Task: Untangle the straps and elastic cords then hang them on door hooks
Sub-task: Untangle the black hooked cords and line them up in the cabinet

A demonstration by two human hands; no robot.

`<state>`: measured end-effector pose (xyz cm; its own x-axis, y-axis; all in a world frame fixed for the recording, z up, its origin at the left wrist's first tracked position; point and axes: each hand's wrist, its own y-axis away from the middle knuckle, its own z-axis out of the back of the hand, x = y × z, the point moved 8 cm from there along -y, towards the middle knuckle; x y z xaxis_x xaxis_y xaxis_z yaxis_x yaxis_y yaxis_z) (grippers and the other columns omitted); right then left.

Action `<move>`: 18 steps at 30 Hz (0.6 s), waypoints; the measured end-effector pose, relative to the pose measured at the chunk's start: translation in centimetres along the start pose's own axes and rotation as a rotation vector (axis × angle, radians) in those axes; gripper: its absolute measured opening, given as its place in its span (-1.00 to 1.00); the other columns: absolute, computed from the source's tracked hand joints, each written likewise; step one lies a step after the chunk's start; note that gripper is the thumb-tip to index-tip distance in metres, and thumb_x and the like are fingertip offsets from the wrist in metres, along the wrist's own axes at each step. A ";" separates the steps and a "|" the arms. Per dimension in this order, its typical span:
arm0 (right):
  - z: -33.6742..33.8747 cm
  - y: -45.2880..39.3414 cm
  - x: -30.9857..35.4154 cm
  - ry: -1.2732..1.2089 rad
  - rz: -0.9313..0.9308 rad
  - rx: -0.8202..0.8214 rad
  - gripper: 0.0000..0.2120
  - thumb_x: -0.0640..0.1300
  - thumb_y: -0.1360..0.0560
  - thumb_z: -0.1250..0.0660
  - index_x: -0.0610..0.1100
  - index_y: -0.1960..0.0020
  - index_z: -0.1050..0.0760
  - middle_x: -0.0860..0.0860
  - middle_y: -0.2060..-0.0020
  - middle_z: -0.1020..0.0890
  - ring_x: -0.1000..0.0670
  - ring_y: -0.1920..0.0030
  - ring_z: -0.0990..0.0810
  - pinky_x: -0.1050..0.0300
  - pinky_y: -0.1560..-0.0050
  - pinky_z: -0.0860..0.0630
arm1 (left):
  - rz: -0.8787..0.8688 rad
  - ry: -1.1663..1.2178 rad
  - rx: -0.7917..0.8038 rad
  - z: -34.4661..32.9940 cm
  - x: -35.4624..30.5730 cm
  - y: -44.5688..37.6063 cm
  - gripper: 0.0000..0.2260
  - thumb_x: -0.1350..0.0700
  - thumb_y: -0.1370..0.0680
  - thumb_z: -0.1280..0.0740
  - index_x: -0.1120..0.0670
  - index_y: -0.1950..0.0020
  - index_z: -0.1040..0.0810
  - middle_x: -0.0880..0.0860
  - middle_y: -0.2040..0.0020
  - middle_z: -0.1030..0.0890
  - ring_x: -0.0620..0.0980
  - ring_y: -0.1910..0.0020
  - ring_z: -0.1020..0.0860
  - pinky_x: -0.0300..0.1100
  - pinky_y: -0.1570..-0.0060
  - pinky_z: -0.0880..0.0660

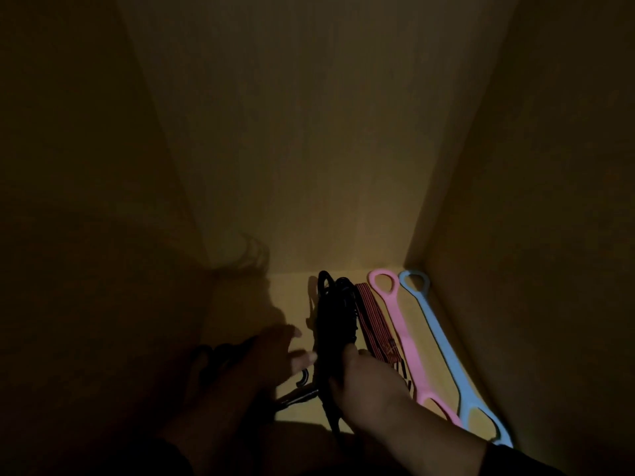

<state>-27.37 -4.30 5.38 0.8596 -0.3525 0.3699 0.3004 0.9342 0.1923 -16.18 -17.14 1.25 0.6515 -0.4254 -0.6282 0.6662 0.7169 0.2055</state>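
Note:
A bundle of black elastic cords (331, 317) lies on a yellow shelf floor (288, 297) inside a dim cabinet. My right hand (367, 383) is closed around the near part of this black bundle. My left hand (271, 355) sits just left of it in shadow, fingers spread toward the cords; a black hook (302, 377) lies below its fingertips. A red-and-black striped cord (374, 321) lies right of the bundle. Further right lie a pink strap (400, 331) and a light blue strap (436, 334), each with loop ends, side by side.
Yellowish cabinet walls close in on the left (103, 166), back (309, 132) and right (532, 201). The blue strap lies along the right wall. More dark cord (220, 355) lies in shadow behind my left hand. No door hooks are visible.

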 end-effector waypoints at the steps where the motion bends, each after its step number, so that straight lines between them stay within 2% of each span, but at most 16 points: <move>1: -0.1 0.3 0.3 -0.004 0.005 0.007 -0.59 0.12 -0.58 -0.20 -0.07 -0.34 -0.31 -0.06 -0.11 -0.56 -0.08 -0.02 -0.60 0.03 0.08 -0.56 | -0.031 -0.051 0.041 -0.5 0.4 1.0 -0.42 -0.27 -0.45 -0.37 -0.03 -0.38 -0.39 -0.16 -0.23 -0.34 -0.08 -0.32 -0.36 -0.23 -0.19 -0.32; 3: -0.6 0.8 0.6 -0.010 0.006 0.038 -0.57 0.16 -0.56 -0.20 -0.08 -0.31 -0.34 -0.07 -0.10 -0.57 -0.09 -0.02 -0.60 0.05 0.11 -0.52 | -0.167 -0.239 0.064 -1.4 0.4 2.6 -0.32 -0.34 -0.35 -0.38 -0.01 -0.37 -0.44 -0.08 -0.31 -0.43 -0.06 -0.30 -0.41 -0.21 -0.22 -0.35; 4: -1.0 1.1 0.7 -0.019 0.006 0.059 -0.56 0.16 -0.55 -0.21 -0.09 -0.30 -0.36 -0.07 -0.10 -0.57 -0.09 -0.03 -0.60 0.07 0.13 -0.50 | -0.236 -0.341 0.032 -1.9 0.7 3.2 -0.37 -0.34 -0.34 -0.36 -0.02 -0.29 -0.52 -0.03 -0.26 -0.49 -0.03 -0.23 -0.47 -0.20 -0.18 -0.40; 6: -1.7 1.7 0.8 -0.055 0.002 0.101 -0.55 0.14 -0.55 -0.21 -0.10 -0.32 -0.37 -0.08 -0.12 -0.58 -0.10 -0.05 -0.60 0.10 0.13 -0.47 | -0.232 -0.440 0.009 -3.1 2.3 3.6 -0.58 -0.29 -0.38 -0.28 -0.04 -0.04 -0.64 0.01 -0.09 -0.60 0.00 -0.02 -0.60 -0.19 -0.01 -0.52; 8: -2.2 2.2 0.9 -0.103 -0.015 0.136 -0.54 0.15 -0.55 -0.20 -0.10 -0.33 -0.39 -0.08 -0.11 -0.61 -0.10 -0.06 -0.60 0.09 0.07 -0.52 | -0.216 -0.377 -0.060 -3.5 3.4 3.9 -0.54 -0.27 -0.44 -0.12 0.01 0.09 -0.65 0.00 0.07 -0.61 -0.04 0.13 -0.59 -0.26 0.13 -0.50; 10: -2.5 2.6 0.9 -0.149 -0.041 0.159 -0.56 0.16 -0.55 -0.18 -0.11 -0.29 -0.43 -0.07 -0.07 -0.63 -0.09 -0.04 -0.62 0.05 0.02 -0.57 | -0.128 -0.305 -0.199 -2.7 4.5 4.6 -0.44 -0.30 -0.45 0.01 0.10 0.15 -0.59 -0.04 0.23 -0.48 -0.08 0.25 -0.45 -0.22 0.25 -0.34; 12: -2.9 3.1 1.1 -0.167 -0.050 0.177 -0.57 0.15 -0.56 -0.18 -0.12 -0.26 -0.45 -0.06 -0.05 -0.64 -0.08 -0.02 -0.63 0.04 0.01 -0.58 | -0.095 -0.197 -0.390 -1.4 5.4 5.4 -0.47 -0.28 -0.53 -0.03 0.12 0.24 -0.53 -0.08 0.34 -0.36 -0.10 0.34 -0.38 -0.25 0.34 -0.23; 13: -3.0 3.4 1.1 -0.172 -0.047 0.181 -0.58 0.15 -0.56 -0.19 -0.12 -0.26 -0.45 -0.06 -0.05 -0.64 -0.07 -0.02 -0.63 0.04 0.01 -0.58 | -0.097 -0.165 -0.470 -0.7 5.2 5.7 -0.46 -0.26 -0.57 -0.04 0.12 0.27 -0.53 -0.09 0.35 -0.36 -0.10 0.36 -0.38 -0.28 0.36 -0.24; 14: -3.1 3.6 1.2 -0.175 -0.040 0.179 -0.58 0.15 -0.55 -0.19 -0.11 -0.26 -0.45 -0.06 -0.05 -0.64 -0.06 -0.01 -0.62 0.05 0.02 -0.58 | -0.109 -0.153 -0.502 -0.5 4.8 5.9 -0.43 -0.28 -0.59 -0.01 0.12 0.27 -0.53 -0.09 0.36 -0.37 -0.10 0.37 -0.41 -0.28 0.36 -0.28; 15: -3.1 3.7 1.3 -0.172 -0.031 0.168 -0.58 0.14 -0.55 -0.20 -0.11 -0.26 -0.45 -0.04 -0.03 -0.63 -0.05 0.01 -0.62 0.06 0.03 -0.58 | -0.100 -0.163 -0.470 -0.6 4.5 5.8 -0.41 -0.30 -0.58 0.01 0.12 0.24 -0.55 -0.05 0.34 -0.42 -0.07 0.35 -0.45 -0.23 0.32 -0.34; 18: -3.0 4.1 1.4 -0.144 -0.008 0.130 -0.61 0.11 -0.55 -0.21 -0.11 -0.25 -0.45 -0.03 0.00 -0.61 -0.03 0.05 -0.60 0.08 0.08 -0.55 | 0.003 -0.332 -0.357 -1.2 4.3 5.5 -0.57 -0.17 -0.62 -0.08 0.10 0.06 -0.60 0.04 0.16 -0.59 -0.03 0.19 -0.54 -0.17 0.17 -0.41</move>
<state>-23.65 -0.86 3.93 0.7868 -0.3722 0.4923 0.2428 0.9200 0.3076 -10.21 -14.36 -1.25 0.7724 -0.5347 -0.3427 0.5361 0.8383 -0.0995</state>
